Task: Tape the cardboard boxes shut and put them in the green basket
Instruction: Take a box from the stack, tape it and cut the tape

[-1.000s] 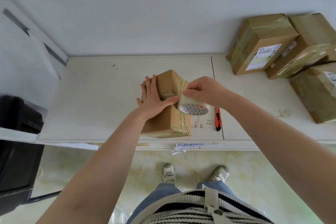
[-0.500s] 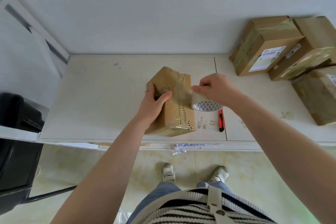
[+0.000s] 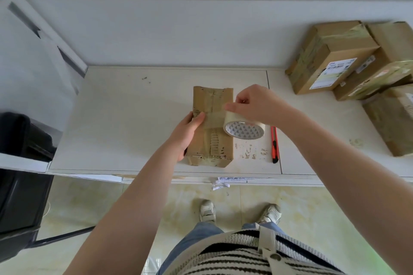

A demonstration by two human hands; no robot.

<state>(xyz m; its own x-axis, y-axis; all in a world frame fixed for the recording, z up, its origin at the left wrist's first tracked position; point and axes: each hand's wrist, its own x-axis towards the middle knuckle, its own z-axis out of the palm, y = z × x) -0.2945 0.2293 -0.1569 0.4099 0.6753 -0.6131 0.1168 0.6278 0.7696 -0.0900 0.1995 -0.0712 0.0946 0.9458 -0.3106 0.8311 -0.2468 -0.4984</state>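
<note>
White counter against a plain wall, tiled floor below.
Past the hands, the white counter (image 3: pixel 134 118) meets a pale wall (image 3: pixel 178 33). Below them lies glossy yellowish floor tile (image 3: pixel 301 203). Far to their left stands dark furniture (image 3: pixel 20 185).

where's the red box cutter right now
The red box cutter lies on the white table, right of the cardboard box, just below the tape roll in the right hand.

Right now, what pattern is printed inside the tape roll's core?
Small dark triangles on white, inside the tape roll, seen in the head view.
</note>
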